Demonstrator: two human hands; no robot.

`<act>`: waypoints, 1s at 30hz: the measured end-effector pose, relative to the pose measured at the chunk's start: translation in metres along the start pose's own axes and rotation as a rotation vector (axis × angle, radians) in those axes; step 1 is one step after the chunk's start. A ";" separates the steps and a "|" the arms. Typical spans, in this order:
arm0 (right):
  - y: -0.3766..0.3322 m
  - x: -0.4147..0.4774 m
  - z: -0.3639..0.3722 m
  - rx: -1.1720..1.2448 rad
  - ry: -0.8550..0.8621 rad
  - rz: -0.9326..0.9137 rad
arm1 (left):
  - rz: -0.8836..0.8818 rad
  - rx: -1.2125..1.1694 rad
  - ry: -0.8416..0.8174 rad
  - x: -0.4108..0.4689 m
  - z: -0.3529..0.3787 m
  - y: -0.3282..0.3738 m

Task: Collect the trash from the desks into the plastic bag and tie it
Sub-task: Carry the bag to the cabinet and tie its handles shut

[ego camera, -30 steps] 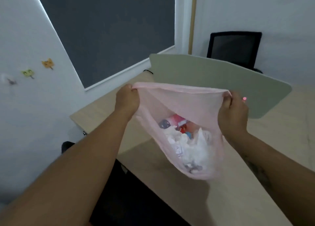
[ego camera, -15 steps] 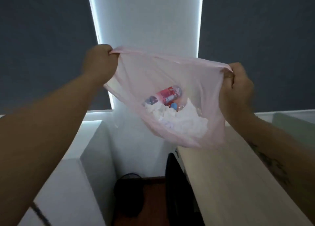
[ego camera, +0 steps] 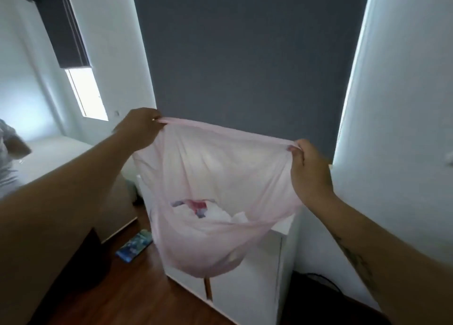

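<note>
A thin pink plastic bag (ego camera: 220, 177) hangs in the air in front of me, its mouth stretched wide between both hands. My left hand (ego camera: 138, 128) pinches the left end of the rim. My right hand (ego camera: 310, 170) grips the right end, a little lower. Through the plastic I see the trash (ego camera: 208, 211) at the bottom: white crumpled paper and a bottle with a red label.
A white cabinet (ego camera: 247, 288) stands below and behind the bag on the wooden floor (ego camera: 122, 297). A blue packet (ego camera: 134, 246) lies on the floor at the left. A dark blind (ego camera: 245, 54) covers the window ahead. Another person's sleeve (ego camera: 7, 157) shows at the far left.
My view has swung left, away from the desk, toward the window and white cabinet. Both hands keep hold of the bag's rim, and the bag hangs lower with the mouth stretched wider.
</note>
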State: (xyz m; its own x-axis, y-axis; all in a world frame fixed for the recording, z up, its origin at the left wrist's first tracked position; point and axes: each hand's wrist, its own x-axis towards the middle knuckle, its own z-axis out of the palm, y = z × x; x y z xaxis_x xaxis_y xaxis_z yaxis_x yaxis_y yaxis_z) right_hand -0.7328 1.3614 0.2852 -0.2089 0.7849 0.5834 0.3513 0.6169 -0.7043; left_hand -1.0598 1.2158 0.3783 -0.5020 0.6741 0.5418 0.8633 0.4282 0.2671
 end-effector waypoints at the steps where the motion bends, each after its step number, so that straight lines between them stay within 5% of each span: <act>1: -0.005 0.005 0.035 0.014 -0.029 0.013 | -0.028 0.021 -0.019 0.011 -0.001 -0.029; 7: -0.037 0.058 0.200 0.120 -0.151 0.064 | -0.169 0.101 -0.009 0.084 -0.004 -0.143; 16: -0.018 0.204 0.372 0.238 -0.270 -0.066 | -0.270 0.038 0.219 0.180 0.035 -0.203; 24: 0.103 0.256 0.431 -0.095 -0.640 -0.074 | -0.421 -0.187 0.173 0.199 0.153 -0.209; 30: 0.207 0.211 0.441 -0.586 -0.817 0.316 | -0.463 -0.395 0.080 0.219 0.221 -0.196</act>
State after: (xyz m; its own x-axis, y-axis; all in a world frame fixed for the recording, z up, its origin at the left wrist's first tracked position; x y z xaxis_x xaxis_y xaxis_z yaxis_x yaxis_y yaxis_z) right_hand -1.1063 1.6800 0.0842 -0.5061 0.8400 -0.1957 0.8376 0.4245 -0.3439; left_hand -1.3507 1.4123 0.2689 -0.8372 0.4177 0.3531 0.5184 0.4002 0.7557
